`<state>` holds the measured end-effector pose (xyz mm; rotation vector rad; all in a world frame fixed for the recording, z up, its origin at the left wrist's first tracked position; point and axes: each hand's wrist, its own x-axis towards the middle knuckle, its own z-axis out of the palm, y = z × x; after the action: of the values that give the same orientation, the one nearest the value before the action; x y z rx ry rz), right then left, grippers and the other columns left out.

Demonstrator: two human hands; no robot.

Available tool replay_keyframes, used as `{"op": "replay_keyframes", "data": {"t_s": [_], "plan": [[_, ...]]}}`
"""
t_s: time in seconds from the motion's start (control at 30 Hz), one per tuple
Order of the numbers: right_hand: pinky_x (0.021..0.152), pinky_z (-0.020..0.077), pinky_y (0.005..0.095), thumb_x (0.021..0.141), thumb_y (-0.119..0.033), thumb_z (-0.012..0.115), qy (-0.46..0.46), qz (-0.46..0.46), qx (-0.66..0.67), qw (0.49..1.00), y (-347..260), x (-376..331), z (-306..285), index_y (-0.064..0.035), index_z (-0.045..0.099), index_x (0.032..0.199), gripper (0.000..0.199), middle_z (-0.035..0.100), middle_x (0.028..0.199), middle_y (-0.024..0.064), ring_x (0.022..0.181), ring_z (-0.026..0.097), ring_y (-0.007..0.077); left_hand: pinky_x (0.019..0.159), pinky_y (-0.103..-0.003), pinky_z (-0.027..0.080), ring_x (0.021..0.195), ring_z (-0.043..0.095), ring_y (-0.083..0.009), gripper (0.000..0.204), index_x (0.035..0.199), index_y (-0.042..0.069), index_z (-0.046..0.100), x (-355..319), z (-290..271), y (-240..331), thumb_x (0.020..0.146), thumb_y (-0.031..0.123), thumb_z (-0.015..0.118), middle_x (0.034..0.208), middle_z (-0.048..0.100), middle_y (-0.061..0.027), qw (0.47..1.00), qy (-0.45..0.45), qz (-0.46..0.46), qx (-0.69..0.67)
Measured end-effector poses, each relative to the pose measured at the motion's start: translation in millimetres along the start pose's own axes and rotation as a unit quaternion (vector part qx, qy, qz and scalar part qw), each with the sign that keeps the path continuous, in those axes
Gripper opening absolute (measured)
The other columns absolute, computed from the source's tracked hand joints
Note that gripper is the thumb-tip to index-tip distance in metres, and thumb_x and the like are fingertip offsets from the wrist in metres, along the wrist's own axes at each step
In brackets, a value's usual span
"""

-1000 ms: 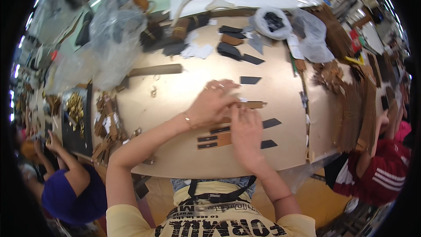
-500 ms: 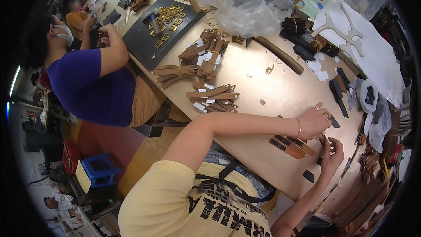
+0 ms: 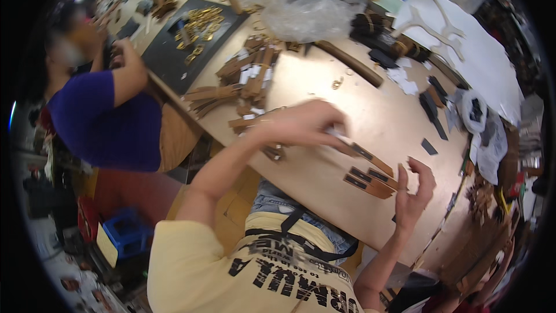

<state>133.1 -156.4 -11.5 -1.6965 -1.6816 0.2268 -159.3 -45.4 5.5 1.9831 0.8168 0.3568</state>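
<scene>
Brown strips (image 3: 377, 188) with black patches (image 3: 355, 181) lie on the surface (image 3: 304, 78) before you, long axes slanting from far left to near right, angled ends toward your right hand (image 3: 415, 191), its fingers spread beside them. Your left hand (image 3: 310, 124) is blurred at their left; you cannot tell its grip.

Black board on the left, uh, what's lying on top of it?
On the black board is a heap of gold-coloured metal pieces, with a dark cylinder among them. What lies beneath the heap is covered.
</scene>
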Motion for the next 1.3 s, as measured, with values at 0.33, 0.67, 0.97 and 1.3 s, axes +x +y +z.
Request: {"op": "replay_keyframes", "data": {"t_s": [0.33, 0.67, 0.97, 1.3], "plan": [[0.096, 0.0367, 0.0364, 0.089, -0.014, 0.070, 0.020, 0.034, -0.047, 0.998, 25, -12, 2, -0.0072, 0.070, 0.101, 0.013, 0.068, 0.098, 0.0046, 0.096, 0.061, 0.0219, 0.085, -0.038, 0.049, 0.093, 0.064, -0.0298, 0.017, 0.102, 0.004, 0.069, -9, -11, -12, 0.087, 0.010, 0.070, 0.104, 0.067, -0.0101, 0.935, 0.258, 0.010, 0.243], [0.092, 0.0407, 0.0361, 0.090, -0.013, 0.070, 0.103, 0.178, -0.081, 0.975, 43, -71, -36, -0.0058, 0.070, 0.096, 0.010, 0.069, 0.090, 0.0060, 0.088, 0.062, 0.0227, 0.098, -0.045, 0.043, 0.118, 0.054, -0.0339, 0.034, 0.110, 0.002, 0.067, 228, 48, -25, 0.091, 0.030, 0.066, 0.123, 0.060, -0.0183, 0.902, 0.103, 0.057, 0.415], [0.090, 0.0426, 0.0375, 0.090, -0.011, 0.070, 0.108, 0.222, -0.038, 0.968, 61, -86, -37, -0.0060, 0.070, 0.098, 0.010, 0.069, 0.094, 0.0078, 0.092, 0.062, 0.0257, 0.100, -0.046, 0.043, 0.117, 0.057, -0.0330, 0.030, 0.110, 0.009, 0.070, 123, 68, -13, 0.090, 0.030, 0.069, 0.127, 0.060, -0.0153, 0.960, 0.048, 0.171, 0.216], [0.100, 0.0396, 0.0433, 0.089, -0.018, 0.069, 0.064, 0.091, -0.076, 0.991, 50, -31, -8, -0.0053, 0.067, 0.116, 0.030, 0.064, 0.122, 0.0124, 0.115, 0.057, 0.0286, 0.089, -0.038, 0.050, 0.102, 0.063, -0.0261, 0.019, 0.100, 0.007, 0.070, 48, 78, -20, 0.083, 0.014, 0.075, 0.112, 0.066, -0.0074, 0.919, 0.062, 0.212, 0.325]]}}
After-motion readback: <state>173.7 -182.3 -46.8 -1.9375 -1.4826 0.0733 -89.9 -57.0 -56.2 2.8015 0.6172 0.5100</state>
